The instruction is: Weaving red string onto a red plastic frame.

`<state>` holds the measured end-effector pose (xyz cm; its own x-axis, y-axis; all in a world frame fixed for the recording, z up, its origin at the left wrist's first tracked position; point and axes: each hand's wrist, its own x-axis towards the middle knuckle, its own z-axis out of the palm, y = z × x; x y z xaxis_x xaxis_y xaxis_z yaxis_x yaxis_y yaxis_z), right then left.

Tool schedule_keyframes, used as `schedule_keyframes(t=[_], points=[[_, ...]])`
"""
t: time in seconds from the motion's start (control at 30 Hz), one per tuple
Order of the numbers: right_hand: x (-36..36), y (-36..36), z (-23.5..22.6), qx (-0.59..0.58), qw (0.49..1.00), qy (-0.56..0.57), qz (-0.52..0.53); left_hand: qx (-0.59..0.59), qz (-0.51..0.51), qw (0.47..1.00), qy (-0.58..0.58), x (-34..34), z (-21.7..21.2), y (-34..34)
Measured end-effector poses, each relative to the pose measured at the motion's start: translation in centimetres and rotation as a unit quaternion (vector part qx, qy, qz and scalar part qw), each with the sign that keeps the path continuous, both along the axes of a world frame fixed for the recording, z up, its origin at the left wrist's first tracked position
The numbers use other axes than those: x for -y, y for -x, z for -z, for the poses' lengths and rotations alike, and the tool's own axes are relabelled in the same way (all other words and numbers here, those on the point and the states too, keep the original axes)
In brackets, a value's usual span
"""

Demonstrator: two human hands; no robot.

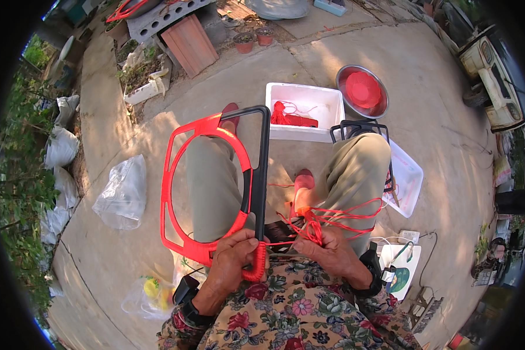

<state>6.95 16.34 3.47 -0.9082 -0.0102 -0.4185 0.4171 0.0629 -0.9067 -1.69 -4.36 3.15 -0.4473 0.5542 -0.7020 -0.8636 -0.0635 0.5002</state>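
Outdoors on my feed. Cracked concrete floor (449,125), dappled sunlight (163,129) across it. Far left, I log foliage (18,227), white sacks (62,147) along its edge. Ahead, two small pots (244,42) near a brown panel (189,45).

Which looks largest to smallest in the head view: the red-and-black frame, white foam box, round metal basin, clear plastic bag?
1. Red-and-black frame, helped by being nearer the camera
2. White foam box and clear plastic bag, too alike to rank
3. Round metal basin
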Motion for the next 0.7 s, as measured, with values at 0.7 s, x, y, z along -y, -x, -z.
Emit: schedule_keyframes(t=[0.7], points=[[2.3, 6.8, -2.4, -0.276, 0.805, -0.409, -0.329, -0.343, -0.101, 0.933, 0.036, -1.5, 3.0, -3.3]])
